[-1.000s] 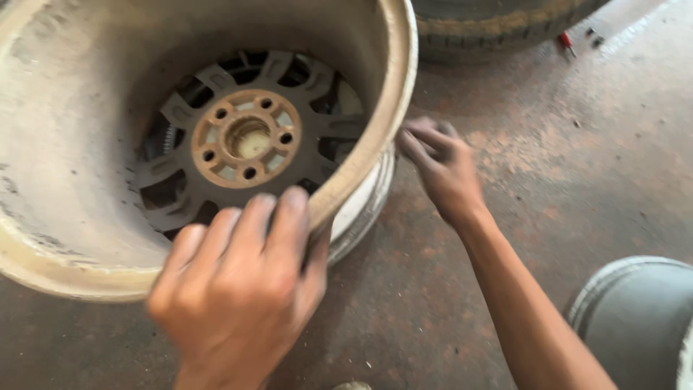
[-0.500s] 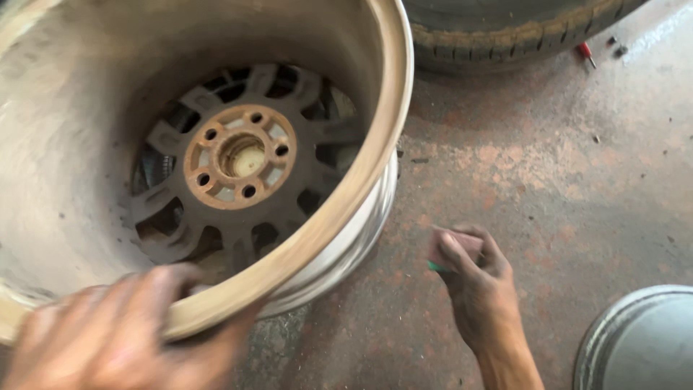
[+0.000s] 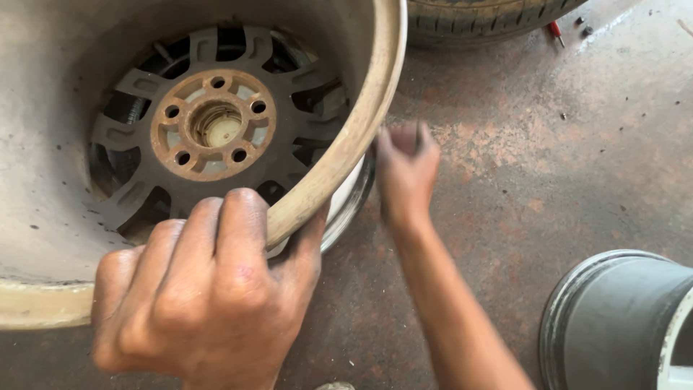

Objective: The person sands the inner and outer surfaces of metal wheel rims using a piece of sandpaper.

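A bare alloy wheel rim [image 3: 364, 130] lies on the stained concrete floor, tipped so I look into its barrel at the rusty hub [image 3: 213, 124] with its bolt holes and dark spokes. My left hand [image 3: 206, 296] is wrapped over the rim's near lip, fingers inside the barrel and thumb outside. My right hand [image 3: 406, 170] is blurred, close beside the rim's right side near its lower lip. Its fingers look curled, but I cannot make out whether it holds anything or touches the rim.
A tyre [image 3: 491, 18] lies at the top edge behind the rim. A small red-handled tool [image 3: 556, 32] and some bits lie beside it. A second grey rim [image 3: 613, 318] stands at the bottom right corner.
My right hand went from the rim's side down to the floor and is now back up beside the rim. My left hand has taken a fuller grip on the near lip.
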